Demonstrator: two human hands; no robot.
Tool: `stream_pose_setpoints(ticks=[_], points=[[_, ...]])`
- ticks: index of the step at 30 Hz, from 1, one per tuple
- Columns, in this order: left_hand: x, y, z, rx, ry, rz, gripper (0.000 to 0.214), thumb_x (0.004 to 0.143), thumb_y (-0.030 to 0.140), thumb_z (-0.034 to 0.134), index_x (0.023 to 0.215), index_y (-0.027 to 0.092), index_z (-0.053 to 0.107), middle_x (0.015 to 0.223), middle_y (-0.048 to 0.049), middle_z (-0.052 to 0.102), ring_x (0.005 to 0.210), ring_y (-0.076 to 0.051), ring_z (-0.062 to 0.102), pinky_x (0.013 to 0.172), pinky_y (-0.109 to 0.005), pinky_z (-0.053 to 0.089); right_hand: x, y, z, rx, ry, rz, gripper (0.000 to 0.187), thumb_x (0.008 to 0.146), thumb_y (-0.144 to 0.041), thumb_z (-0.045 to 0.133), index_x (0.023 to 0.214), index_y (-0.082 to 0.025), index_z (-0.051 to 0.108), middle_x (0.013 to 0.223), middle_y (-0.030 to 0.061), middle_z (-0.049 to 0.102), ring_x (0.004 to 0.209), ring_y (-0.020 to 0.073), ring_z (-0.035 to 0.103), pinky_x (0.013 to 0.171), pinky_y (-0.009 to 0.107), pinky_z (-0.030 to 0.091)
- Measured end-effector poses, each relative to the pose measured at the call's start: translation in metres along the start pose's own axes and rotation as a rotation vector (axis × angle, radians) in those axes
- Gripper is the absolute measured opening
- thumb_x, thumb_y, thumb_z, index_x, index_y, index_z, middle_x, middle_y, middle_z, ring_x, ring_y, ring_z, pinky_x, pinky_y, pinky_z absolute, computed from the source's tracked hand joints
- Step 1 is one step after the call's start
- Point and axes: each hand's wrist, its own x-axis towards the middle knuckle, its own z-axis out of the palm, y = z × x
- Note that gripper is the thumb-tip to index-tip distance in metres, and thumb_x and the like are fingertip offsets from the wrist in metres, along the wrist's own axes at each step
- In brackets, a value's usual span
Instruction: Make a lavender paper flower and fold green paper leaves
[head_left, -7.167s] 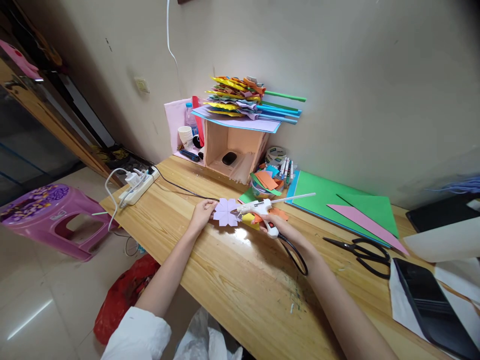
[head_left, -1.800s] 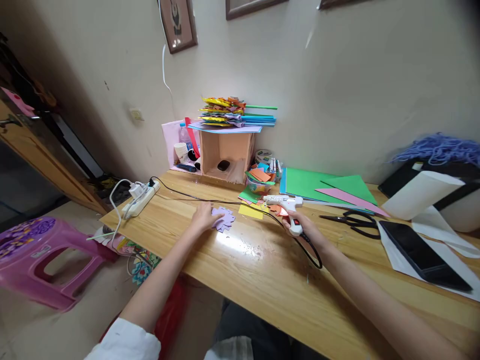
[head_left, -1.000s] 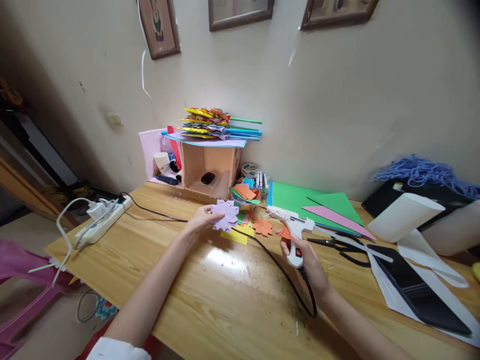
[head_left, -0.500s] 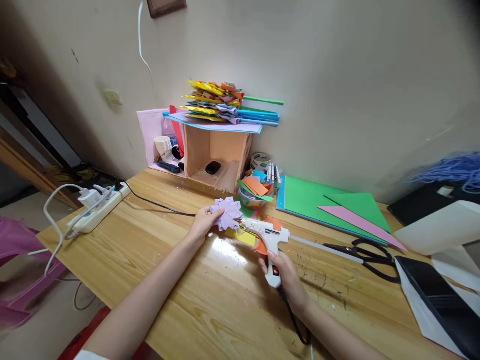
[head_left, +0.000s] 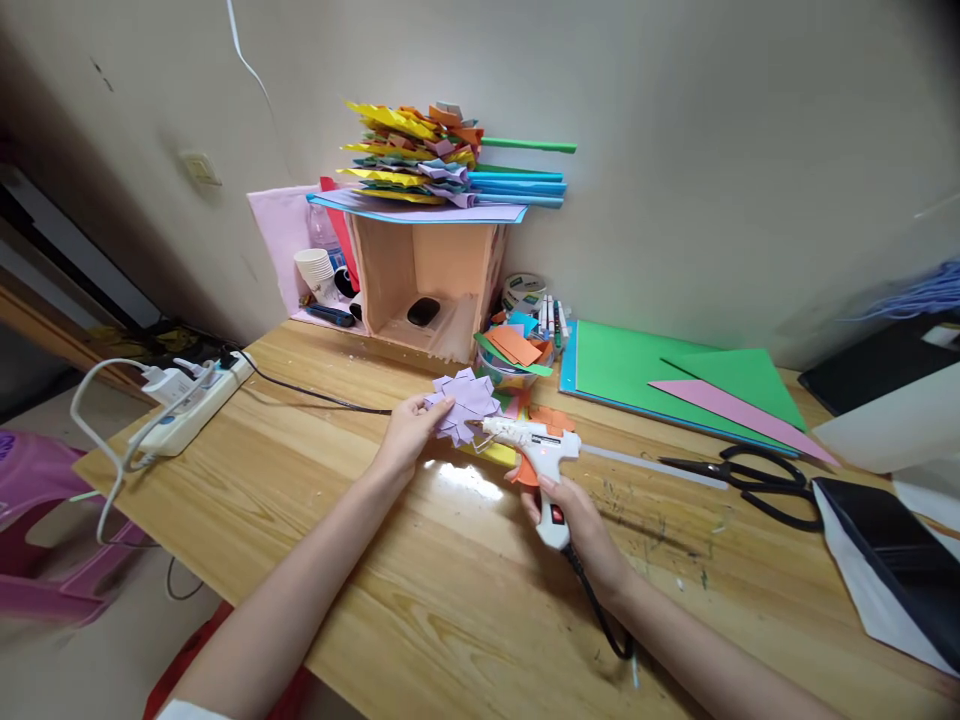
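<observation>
My left hand (head_left: 406,436) pinches a lilac paper flower (head_left: 466,402) by its left edge and holds it tilted just above the wooden table (head_left: 420,590). My right hand (head_left: 576,520) grips the handle of a white glue gun (head_left: 529,447), finger on the orange trigger. The gun's nozzle points left and touches the flower's lower right side. A clear glue stick (head_left: 651,466) sticks out behind the gun. The gun's black cord (head_left: 600,610) runs back along my right forearm.
A small wooden box (head_left: 420,280) stacked with coloured paper flowers (head_left: 424,155) stands at the wall. Markers, tape and a bowl of paper scraps (head_left: 517,355) sit beside it. Green and pink sheets (head_left: 675,380), black scissors (head_left: 757,480), a dark tablet (head_left: 892,560) lie right; a power strip (head_left: 191,405) left.
My right hand brought the glue gun from the table's right side across to the flower. My left hand lifted the flower off the table and tilted it toward the nozzle.
</observation>
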Motion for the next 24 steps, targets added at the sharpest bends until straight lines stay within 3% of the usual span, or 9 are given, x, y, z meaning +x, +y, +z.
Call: stream_pose_setpoints(ticks=[5, 12, 19, 24], points=[[-0.0009, 0.0039, -0.0005, -0.008, -0.002, 0.008, 0.039, 0.052, 0.036, 0.077, 0.076, 0.009, 0.065, 0.070, -0.0060, 0.066, 0.058, -0.012, 0.057, 0.056, -0.022, 0.046, 0.0019, -0.0021, 0.0002, 0.050, -0.001, 0.014, 0.041, 0.083, -0.047, 0.038, 0.091, -0.013, 0.058, 0.056, -0.0029, 0.041, 0.048, 0.0090, 0.031, 0.045, 0.022, 0.024], [-0.0007, 0.0045, -0.0017, 0.083, 0.045, 0.072, 0.035, 0.052, 0.038, 0.076, 0.069, 0.011, 0.062, 0.048, 0.0030, 0.055, 0.049, -0.010, 0.052, 0.050, -0.020, 0.041, 0.0037, -0.0022, -0.0014, 0.019, -0.018, 0.022, 0.042, 0.082, -0.049, 0.038, 0.077, -0.012, 0.057, 0.055, -0.0021, 0.041, 0.047, 0.0085, 0.031, 0.046, 0.023, 0.024], [-0.0011, 0.0051, -0.0015, 0.103, 0.017, 0.038, 0.038, 0.052, 0.038, 0.077, 0.074, 0.009, 0.064, 0.065, -0.0037, 0.065, 0.052, -0.010, 0.055, 0.050, -0.020, 0.042, 0.0038, -0.0062, -0.0006, 0.007, -0.065, -0.006, 0.043, 0.081, -0.048, 0.039, 0.092, -0.012, 0.060, 0.055, -0.0022, 0.044, 0.048, 0.0090, 0.033, 0.046, 0.022, 0.026], [-0.0018, 0.0048, -0.0005, 0.102, -0.001, 0.019, 0.041, 0.052, 0.039, 0.076, 0.078, 0.009, 0.065, 0.069, -0.0061, 0.067, 0.055, -0.012, 0.058, 0.054, -0.021, 0.045, 0.0043, -0.0052, -0.0005, 0.022, -0.022, 0.024, 0.045, 0.082, -0.051, 0.037, 0.080, -0.012, 0.059, 0.054, -0.0022, 0.042, 0.045, 0.0083, 0.032, 0.044, 0.022, 0.024]])
